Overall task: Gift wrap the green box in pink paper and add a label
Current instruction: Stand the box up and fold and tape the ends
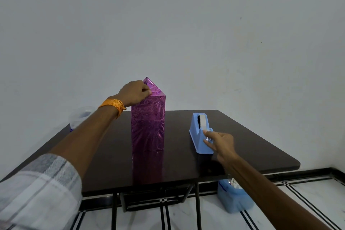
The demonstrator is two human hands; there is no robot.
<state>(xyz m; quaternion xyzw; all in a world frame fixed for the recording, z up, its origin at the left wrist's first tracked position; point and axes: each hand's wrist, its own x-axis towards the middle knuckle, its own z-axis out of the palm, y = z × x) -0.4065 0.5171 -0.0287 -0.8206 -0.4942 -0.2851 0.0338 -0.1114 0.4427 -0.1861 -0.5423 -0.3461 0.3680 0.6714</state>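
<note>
Status: tall box (148, 123) wrapped in glossy patterned pink paper (149, 132) stands upright on the dark brown glossy counter (242, 145), left of centre, bottom end down, reflection visible in the surface. At the top end the paper is folded to a triangular flap (150, 86) that sticks up to a point. Our left hand (134, 92) is at the top left edge of the box, fingers (146, 92) curled and clamped on the pink paper at the base of that flap. An orange thread band (113, 105) sits on that wrist, a pale checked sleeve (37, 188) further down the arm. A light blue plastic tape dispenser (200, 134) sits on the counter to the right of the box, well apart from it, roll of white tape (202, 120) in it. Our right hand (221, 143) is at its near end, thumb and forefinger together, pinching the clear tape end (208, 139) at the cutter. A clear plastic tub (80, 115) is at the far left counter edge, blurred. A blue bin (233, 198) stands on the white tiled floor (298, 201) under the right edge, contents unclear.
</note>
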